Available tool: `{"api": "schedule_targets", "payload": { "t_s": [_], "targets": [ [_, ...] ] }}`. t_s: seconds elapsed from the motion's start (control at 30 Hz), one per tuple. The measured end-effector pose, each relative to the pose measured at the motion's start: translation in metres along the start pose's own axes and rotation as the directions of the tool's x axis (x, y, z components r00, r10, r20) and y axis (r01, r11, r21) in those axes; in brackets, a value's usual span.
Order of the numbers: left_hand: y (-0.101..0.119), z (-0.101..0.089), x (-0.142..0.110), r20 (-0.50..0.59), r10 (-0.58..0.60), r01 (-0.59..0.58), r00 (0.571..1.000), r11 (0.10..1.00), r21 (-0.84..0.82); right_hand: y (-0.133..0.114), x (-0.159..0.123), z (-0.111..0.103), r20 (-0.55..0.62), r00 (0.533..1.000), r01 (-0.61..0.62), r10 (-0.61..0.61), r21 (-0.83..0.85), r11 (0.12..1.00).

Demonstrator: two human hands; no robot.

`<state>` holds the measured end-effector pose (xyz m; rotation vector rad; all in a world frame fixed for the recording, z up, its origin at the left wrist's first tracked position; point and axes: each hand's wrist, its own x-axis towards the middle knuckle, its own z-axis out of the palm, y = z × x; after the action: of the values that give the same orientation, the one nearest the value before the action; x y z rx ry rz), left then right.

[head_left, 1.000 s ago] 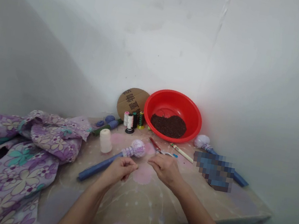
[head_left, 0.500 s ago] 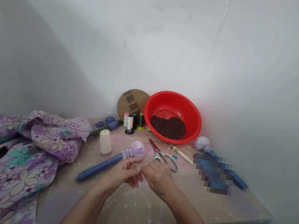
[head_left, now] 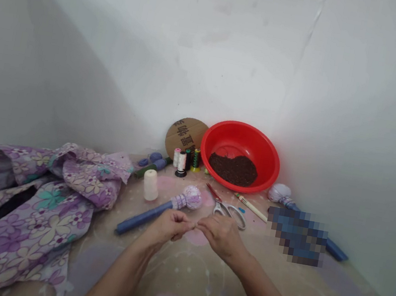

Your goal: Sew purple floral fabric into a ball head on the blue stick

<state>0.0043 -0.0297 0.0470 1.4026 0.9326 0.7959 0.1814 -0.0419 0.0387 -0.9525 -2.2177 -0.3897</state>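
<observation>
Left hand (head_left: 168, 228) and right hand (head_left: 221, 236) pinch closed beside a soft cloth-headed blue roll (head_left: 143, 217), gripping what cannot be told

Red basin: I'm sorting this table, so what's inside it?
A dark brown granular heap lies in the red basin. The basin's bottom beneath the heap is covered, so anything there cannot be seen.

Flower-print table (head_left: 198, 275) stood in wall corner. Red basin (head_left: 240, 137) sat at back corner, thread spools (head_left: 185, 160) beside it. Scissors (head_left: 226, 210) lay mid-table; cream thread cone (head_left: 150, 185) stood near blue rod (head_left: 143, 217) with lilac ball end. Purple floral cloth (head_left: 91, 185) lay heaped over left edge.
</observation>
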Motion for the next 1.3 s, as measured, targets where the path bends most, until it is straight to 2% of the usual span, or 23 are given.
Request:
{"api": "schedule_targets", "payload": {
  "t_s": [0.23,0.4,0.47,0.57,0.63,0.7,0.8,0.9,0.97,1.1,1.23,1.3],
  "targets": [
    [-0.002,0.0,0.001,-0.017,-0.022,0.021,1.0,0.999,-0.049,0.004,0.0,-0.005,0.039,0.995,-0.096,0.092,0.109,0.989],
    [-0.007,-0.001,-0.001,-0.033,-0.01,0.01,0.999,1.0,0.002,0.011,-0.003,-0.007,0.049,0.987,-0.158,0.151,0.216,0.964],
    [-0.008,-0.003,-0.005,-0.023,-0.006,0.007,1.0,0.999,0.042,0.018,-0.004,-0.01,0.042,0.966,-0.256,0.254,0.26,0.931],
    [-0.008,-0.006,-0.013,0.023,0.022,-0.024,0.999,0.997,0.077,0.031,-0.006,-0.012,0.015,0.905,-0.411,0.426,0.295,0.863],
    [-0.007,-0.009,-0.018,0.034,0.048,-0.05,0.998,0.997,0.064,0.04,-0.007,-0.009,-0.02,0.865,-0.47,0.501,0.313,0.825],
    [-0.004,-0.012,-0.021,0.008,0.079,-0.079,0.997,0.996,0.037,0.048,-0.008,-0.002,-0.034,0.837,-0.507,0.546,0.328,0.797],
    [0.004,-0.019,-0.021,-0.079,0.165,-0.164,0.983,0.986,0.011,0.058,-0.008,0.014,-0.001,0.823,-0.534,0.568,0.338,0.775],
    [0.012,-0.027,-0.017,-0.21,0.294,-0.301,0.932,0.954,0.001,0.063,-0.003,0.03,0.031,0.817,-0.551,0.576,0.339,0.763],
    [0.015,-0.031,-0.01,-0.288,0.338,-0.364,0.896,0.931,-0.04,0.064,0.002,0.039,0.045,0.809,-0.562,0.586,0.352,0.748],
    [0.01,-0.034,0.009,-0.364,0.312,-0.378,0.877,0.918,-0.123,0.062,0.016,0.058,0.089,0.774,-0.607,0.627,0.384,0.696],
    [0.004,-0.03,0.029,-0.398,0.278,-0.371,0.874,0.911,-0.18,0.064,0.026,0.081,0.098,0.716,-0.653,0.691,0.443,0.614],
    [0.003,-0.027,0.037,-0.394,0.264,-0.366,0.881,0.907,-0.21,0.068,0.029,0.09,0.115,0.705,-0.659,0.7,0.472,0.586]
  ]
}}
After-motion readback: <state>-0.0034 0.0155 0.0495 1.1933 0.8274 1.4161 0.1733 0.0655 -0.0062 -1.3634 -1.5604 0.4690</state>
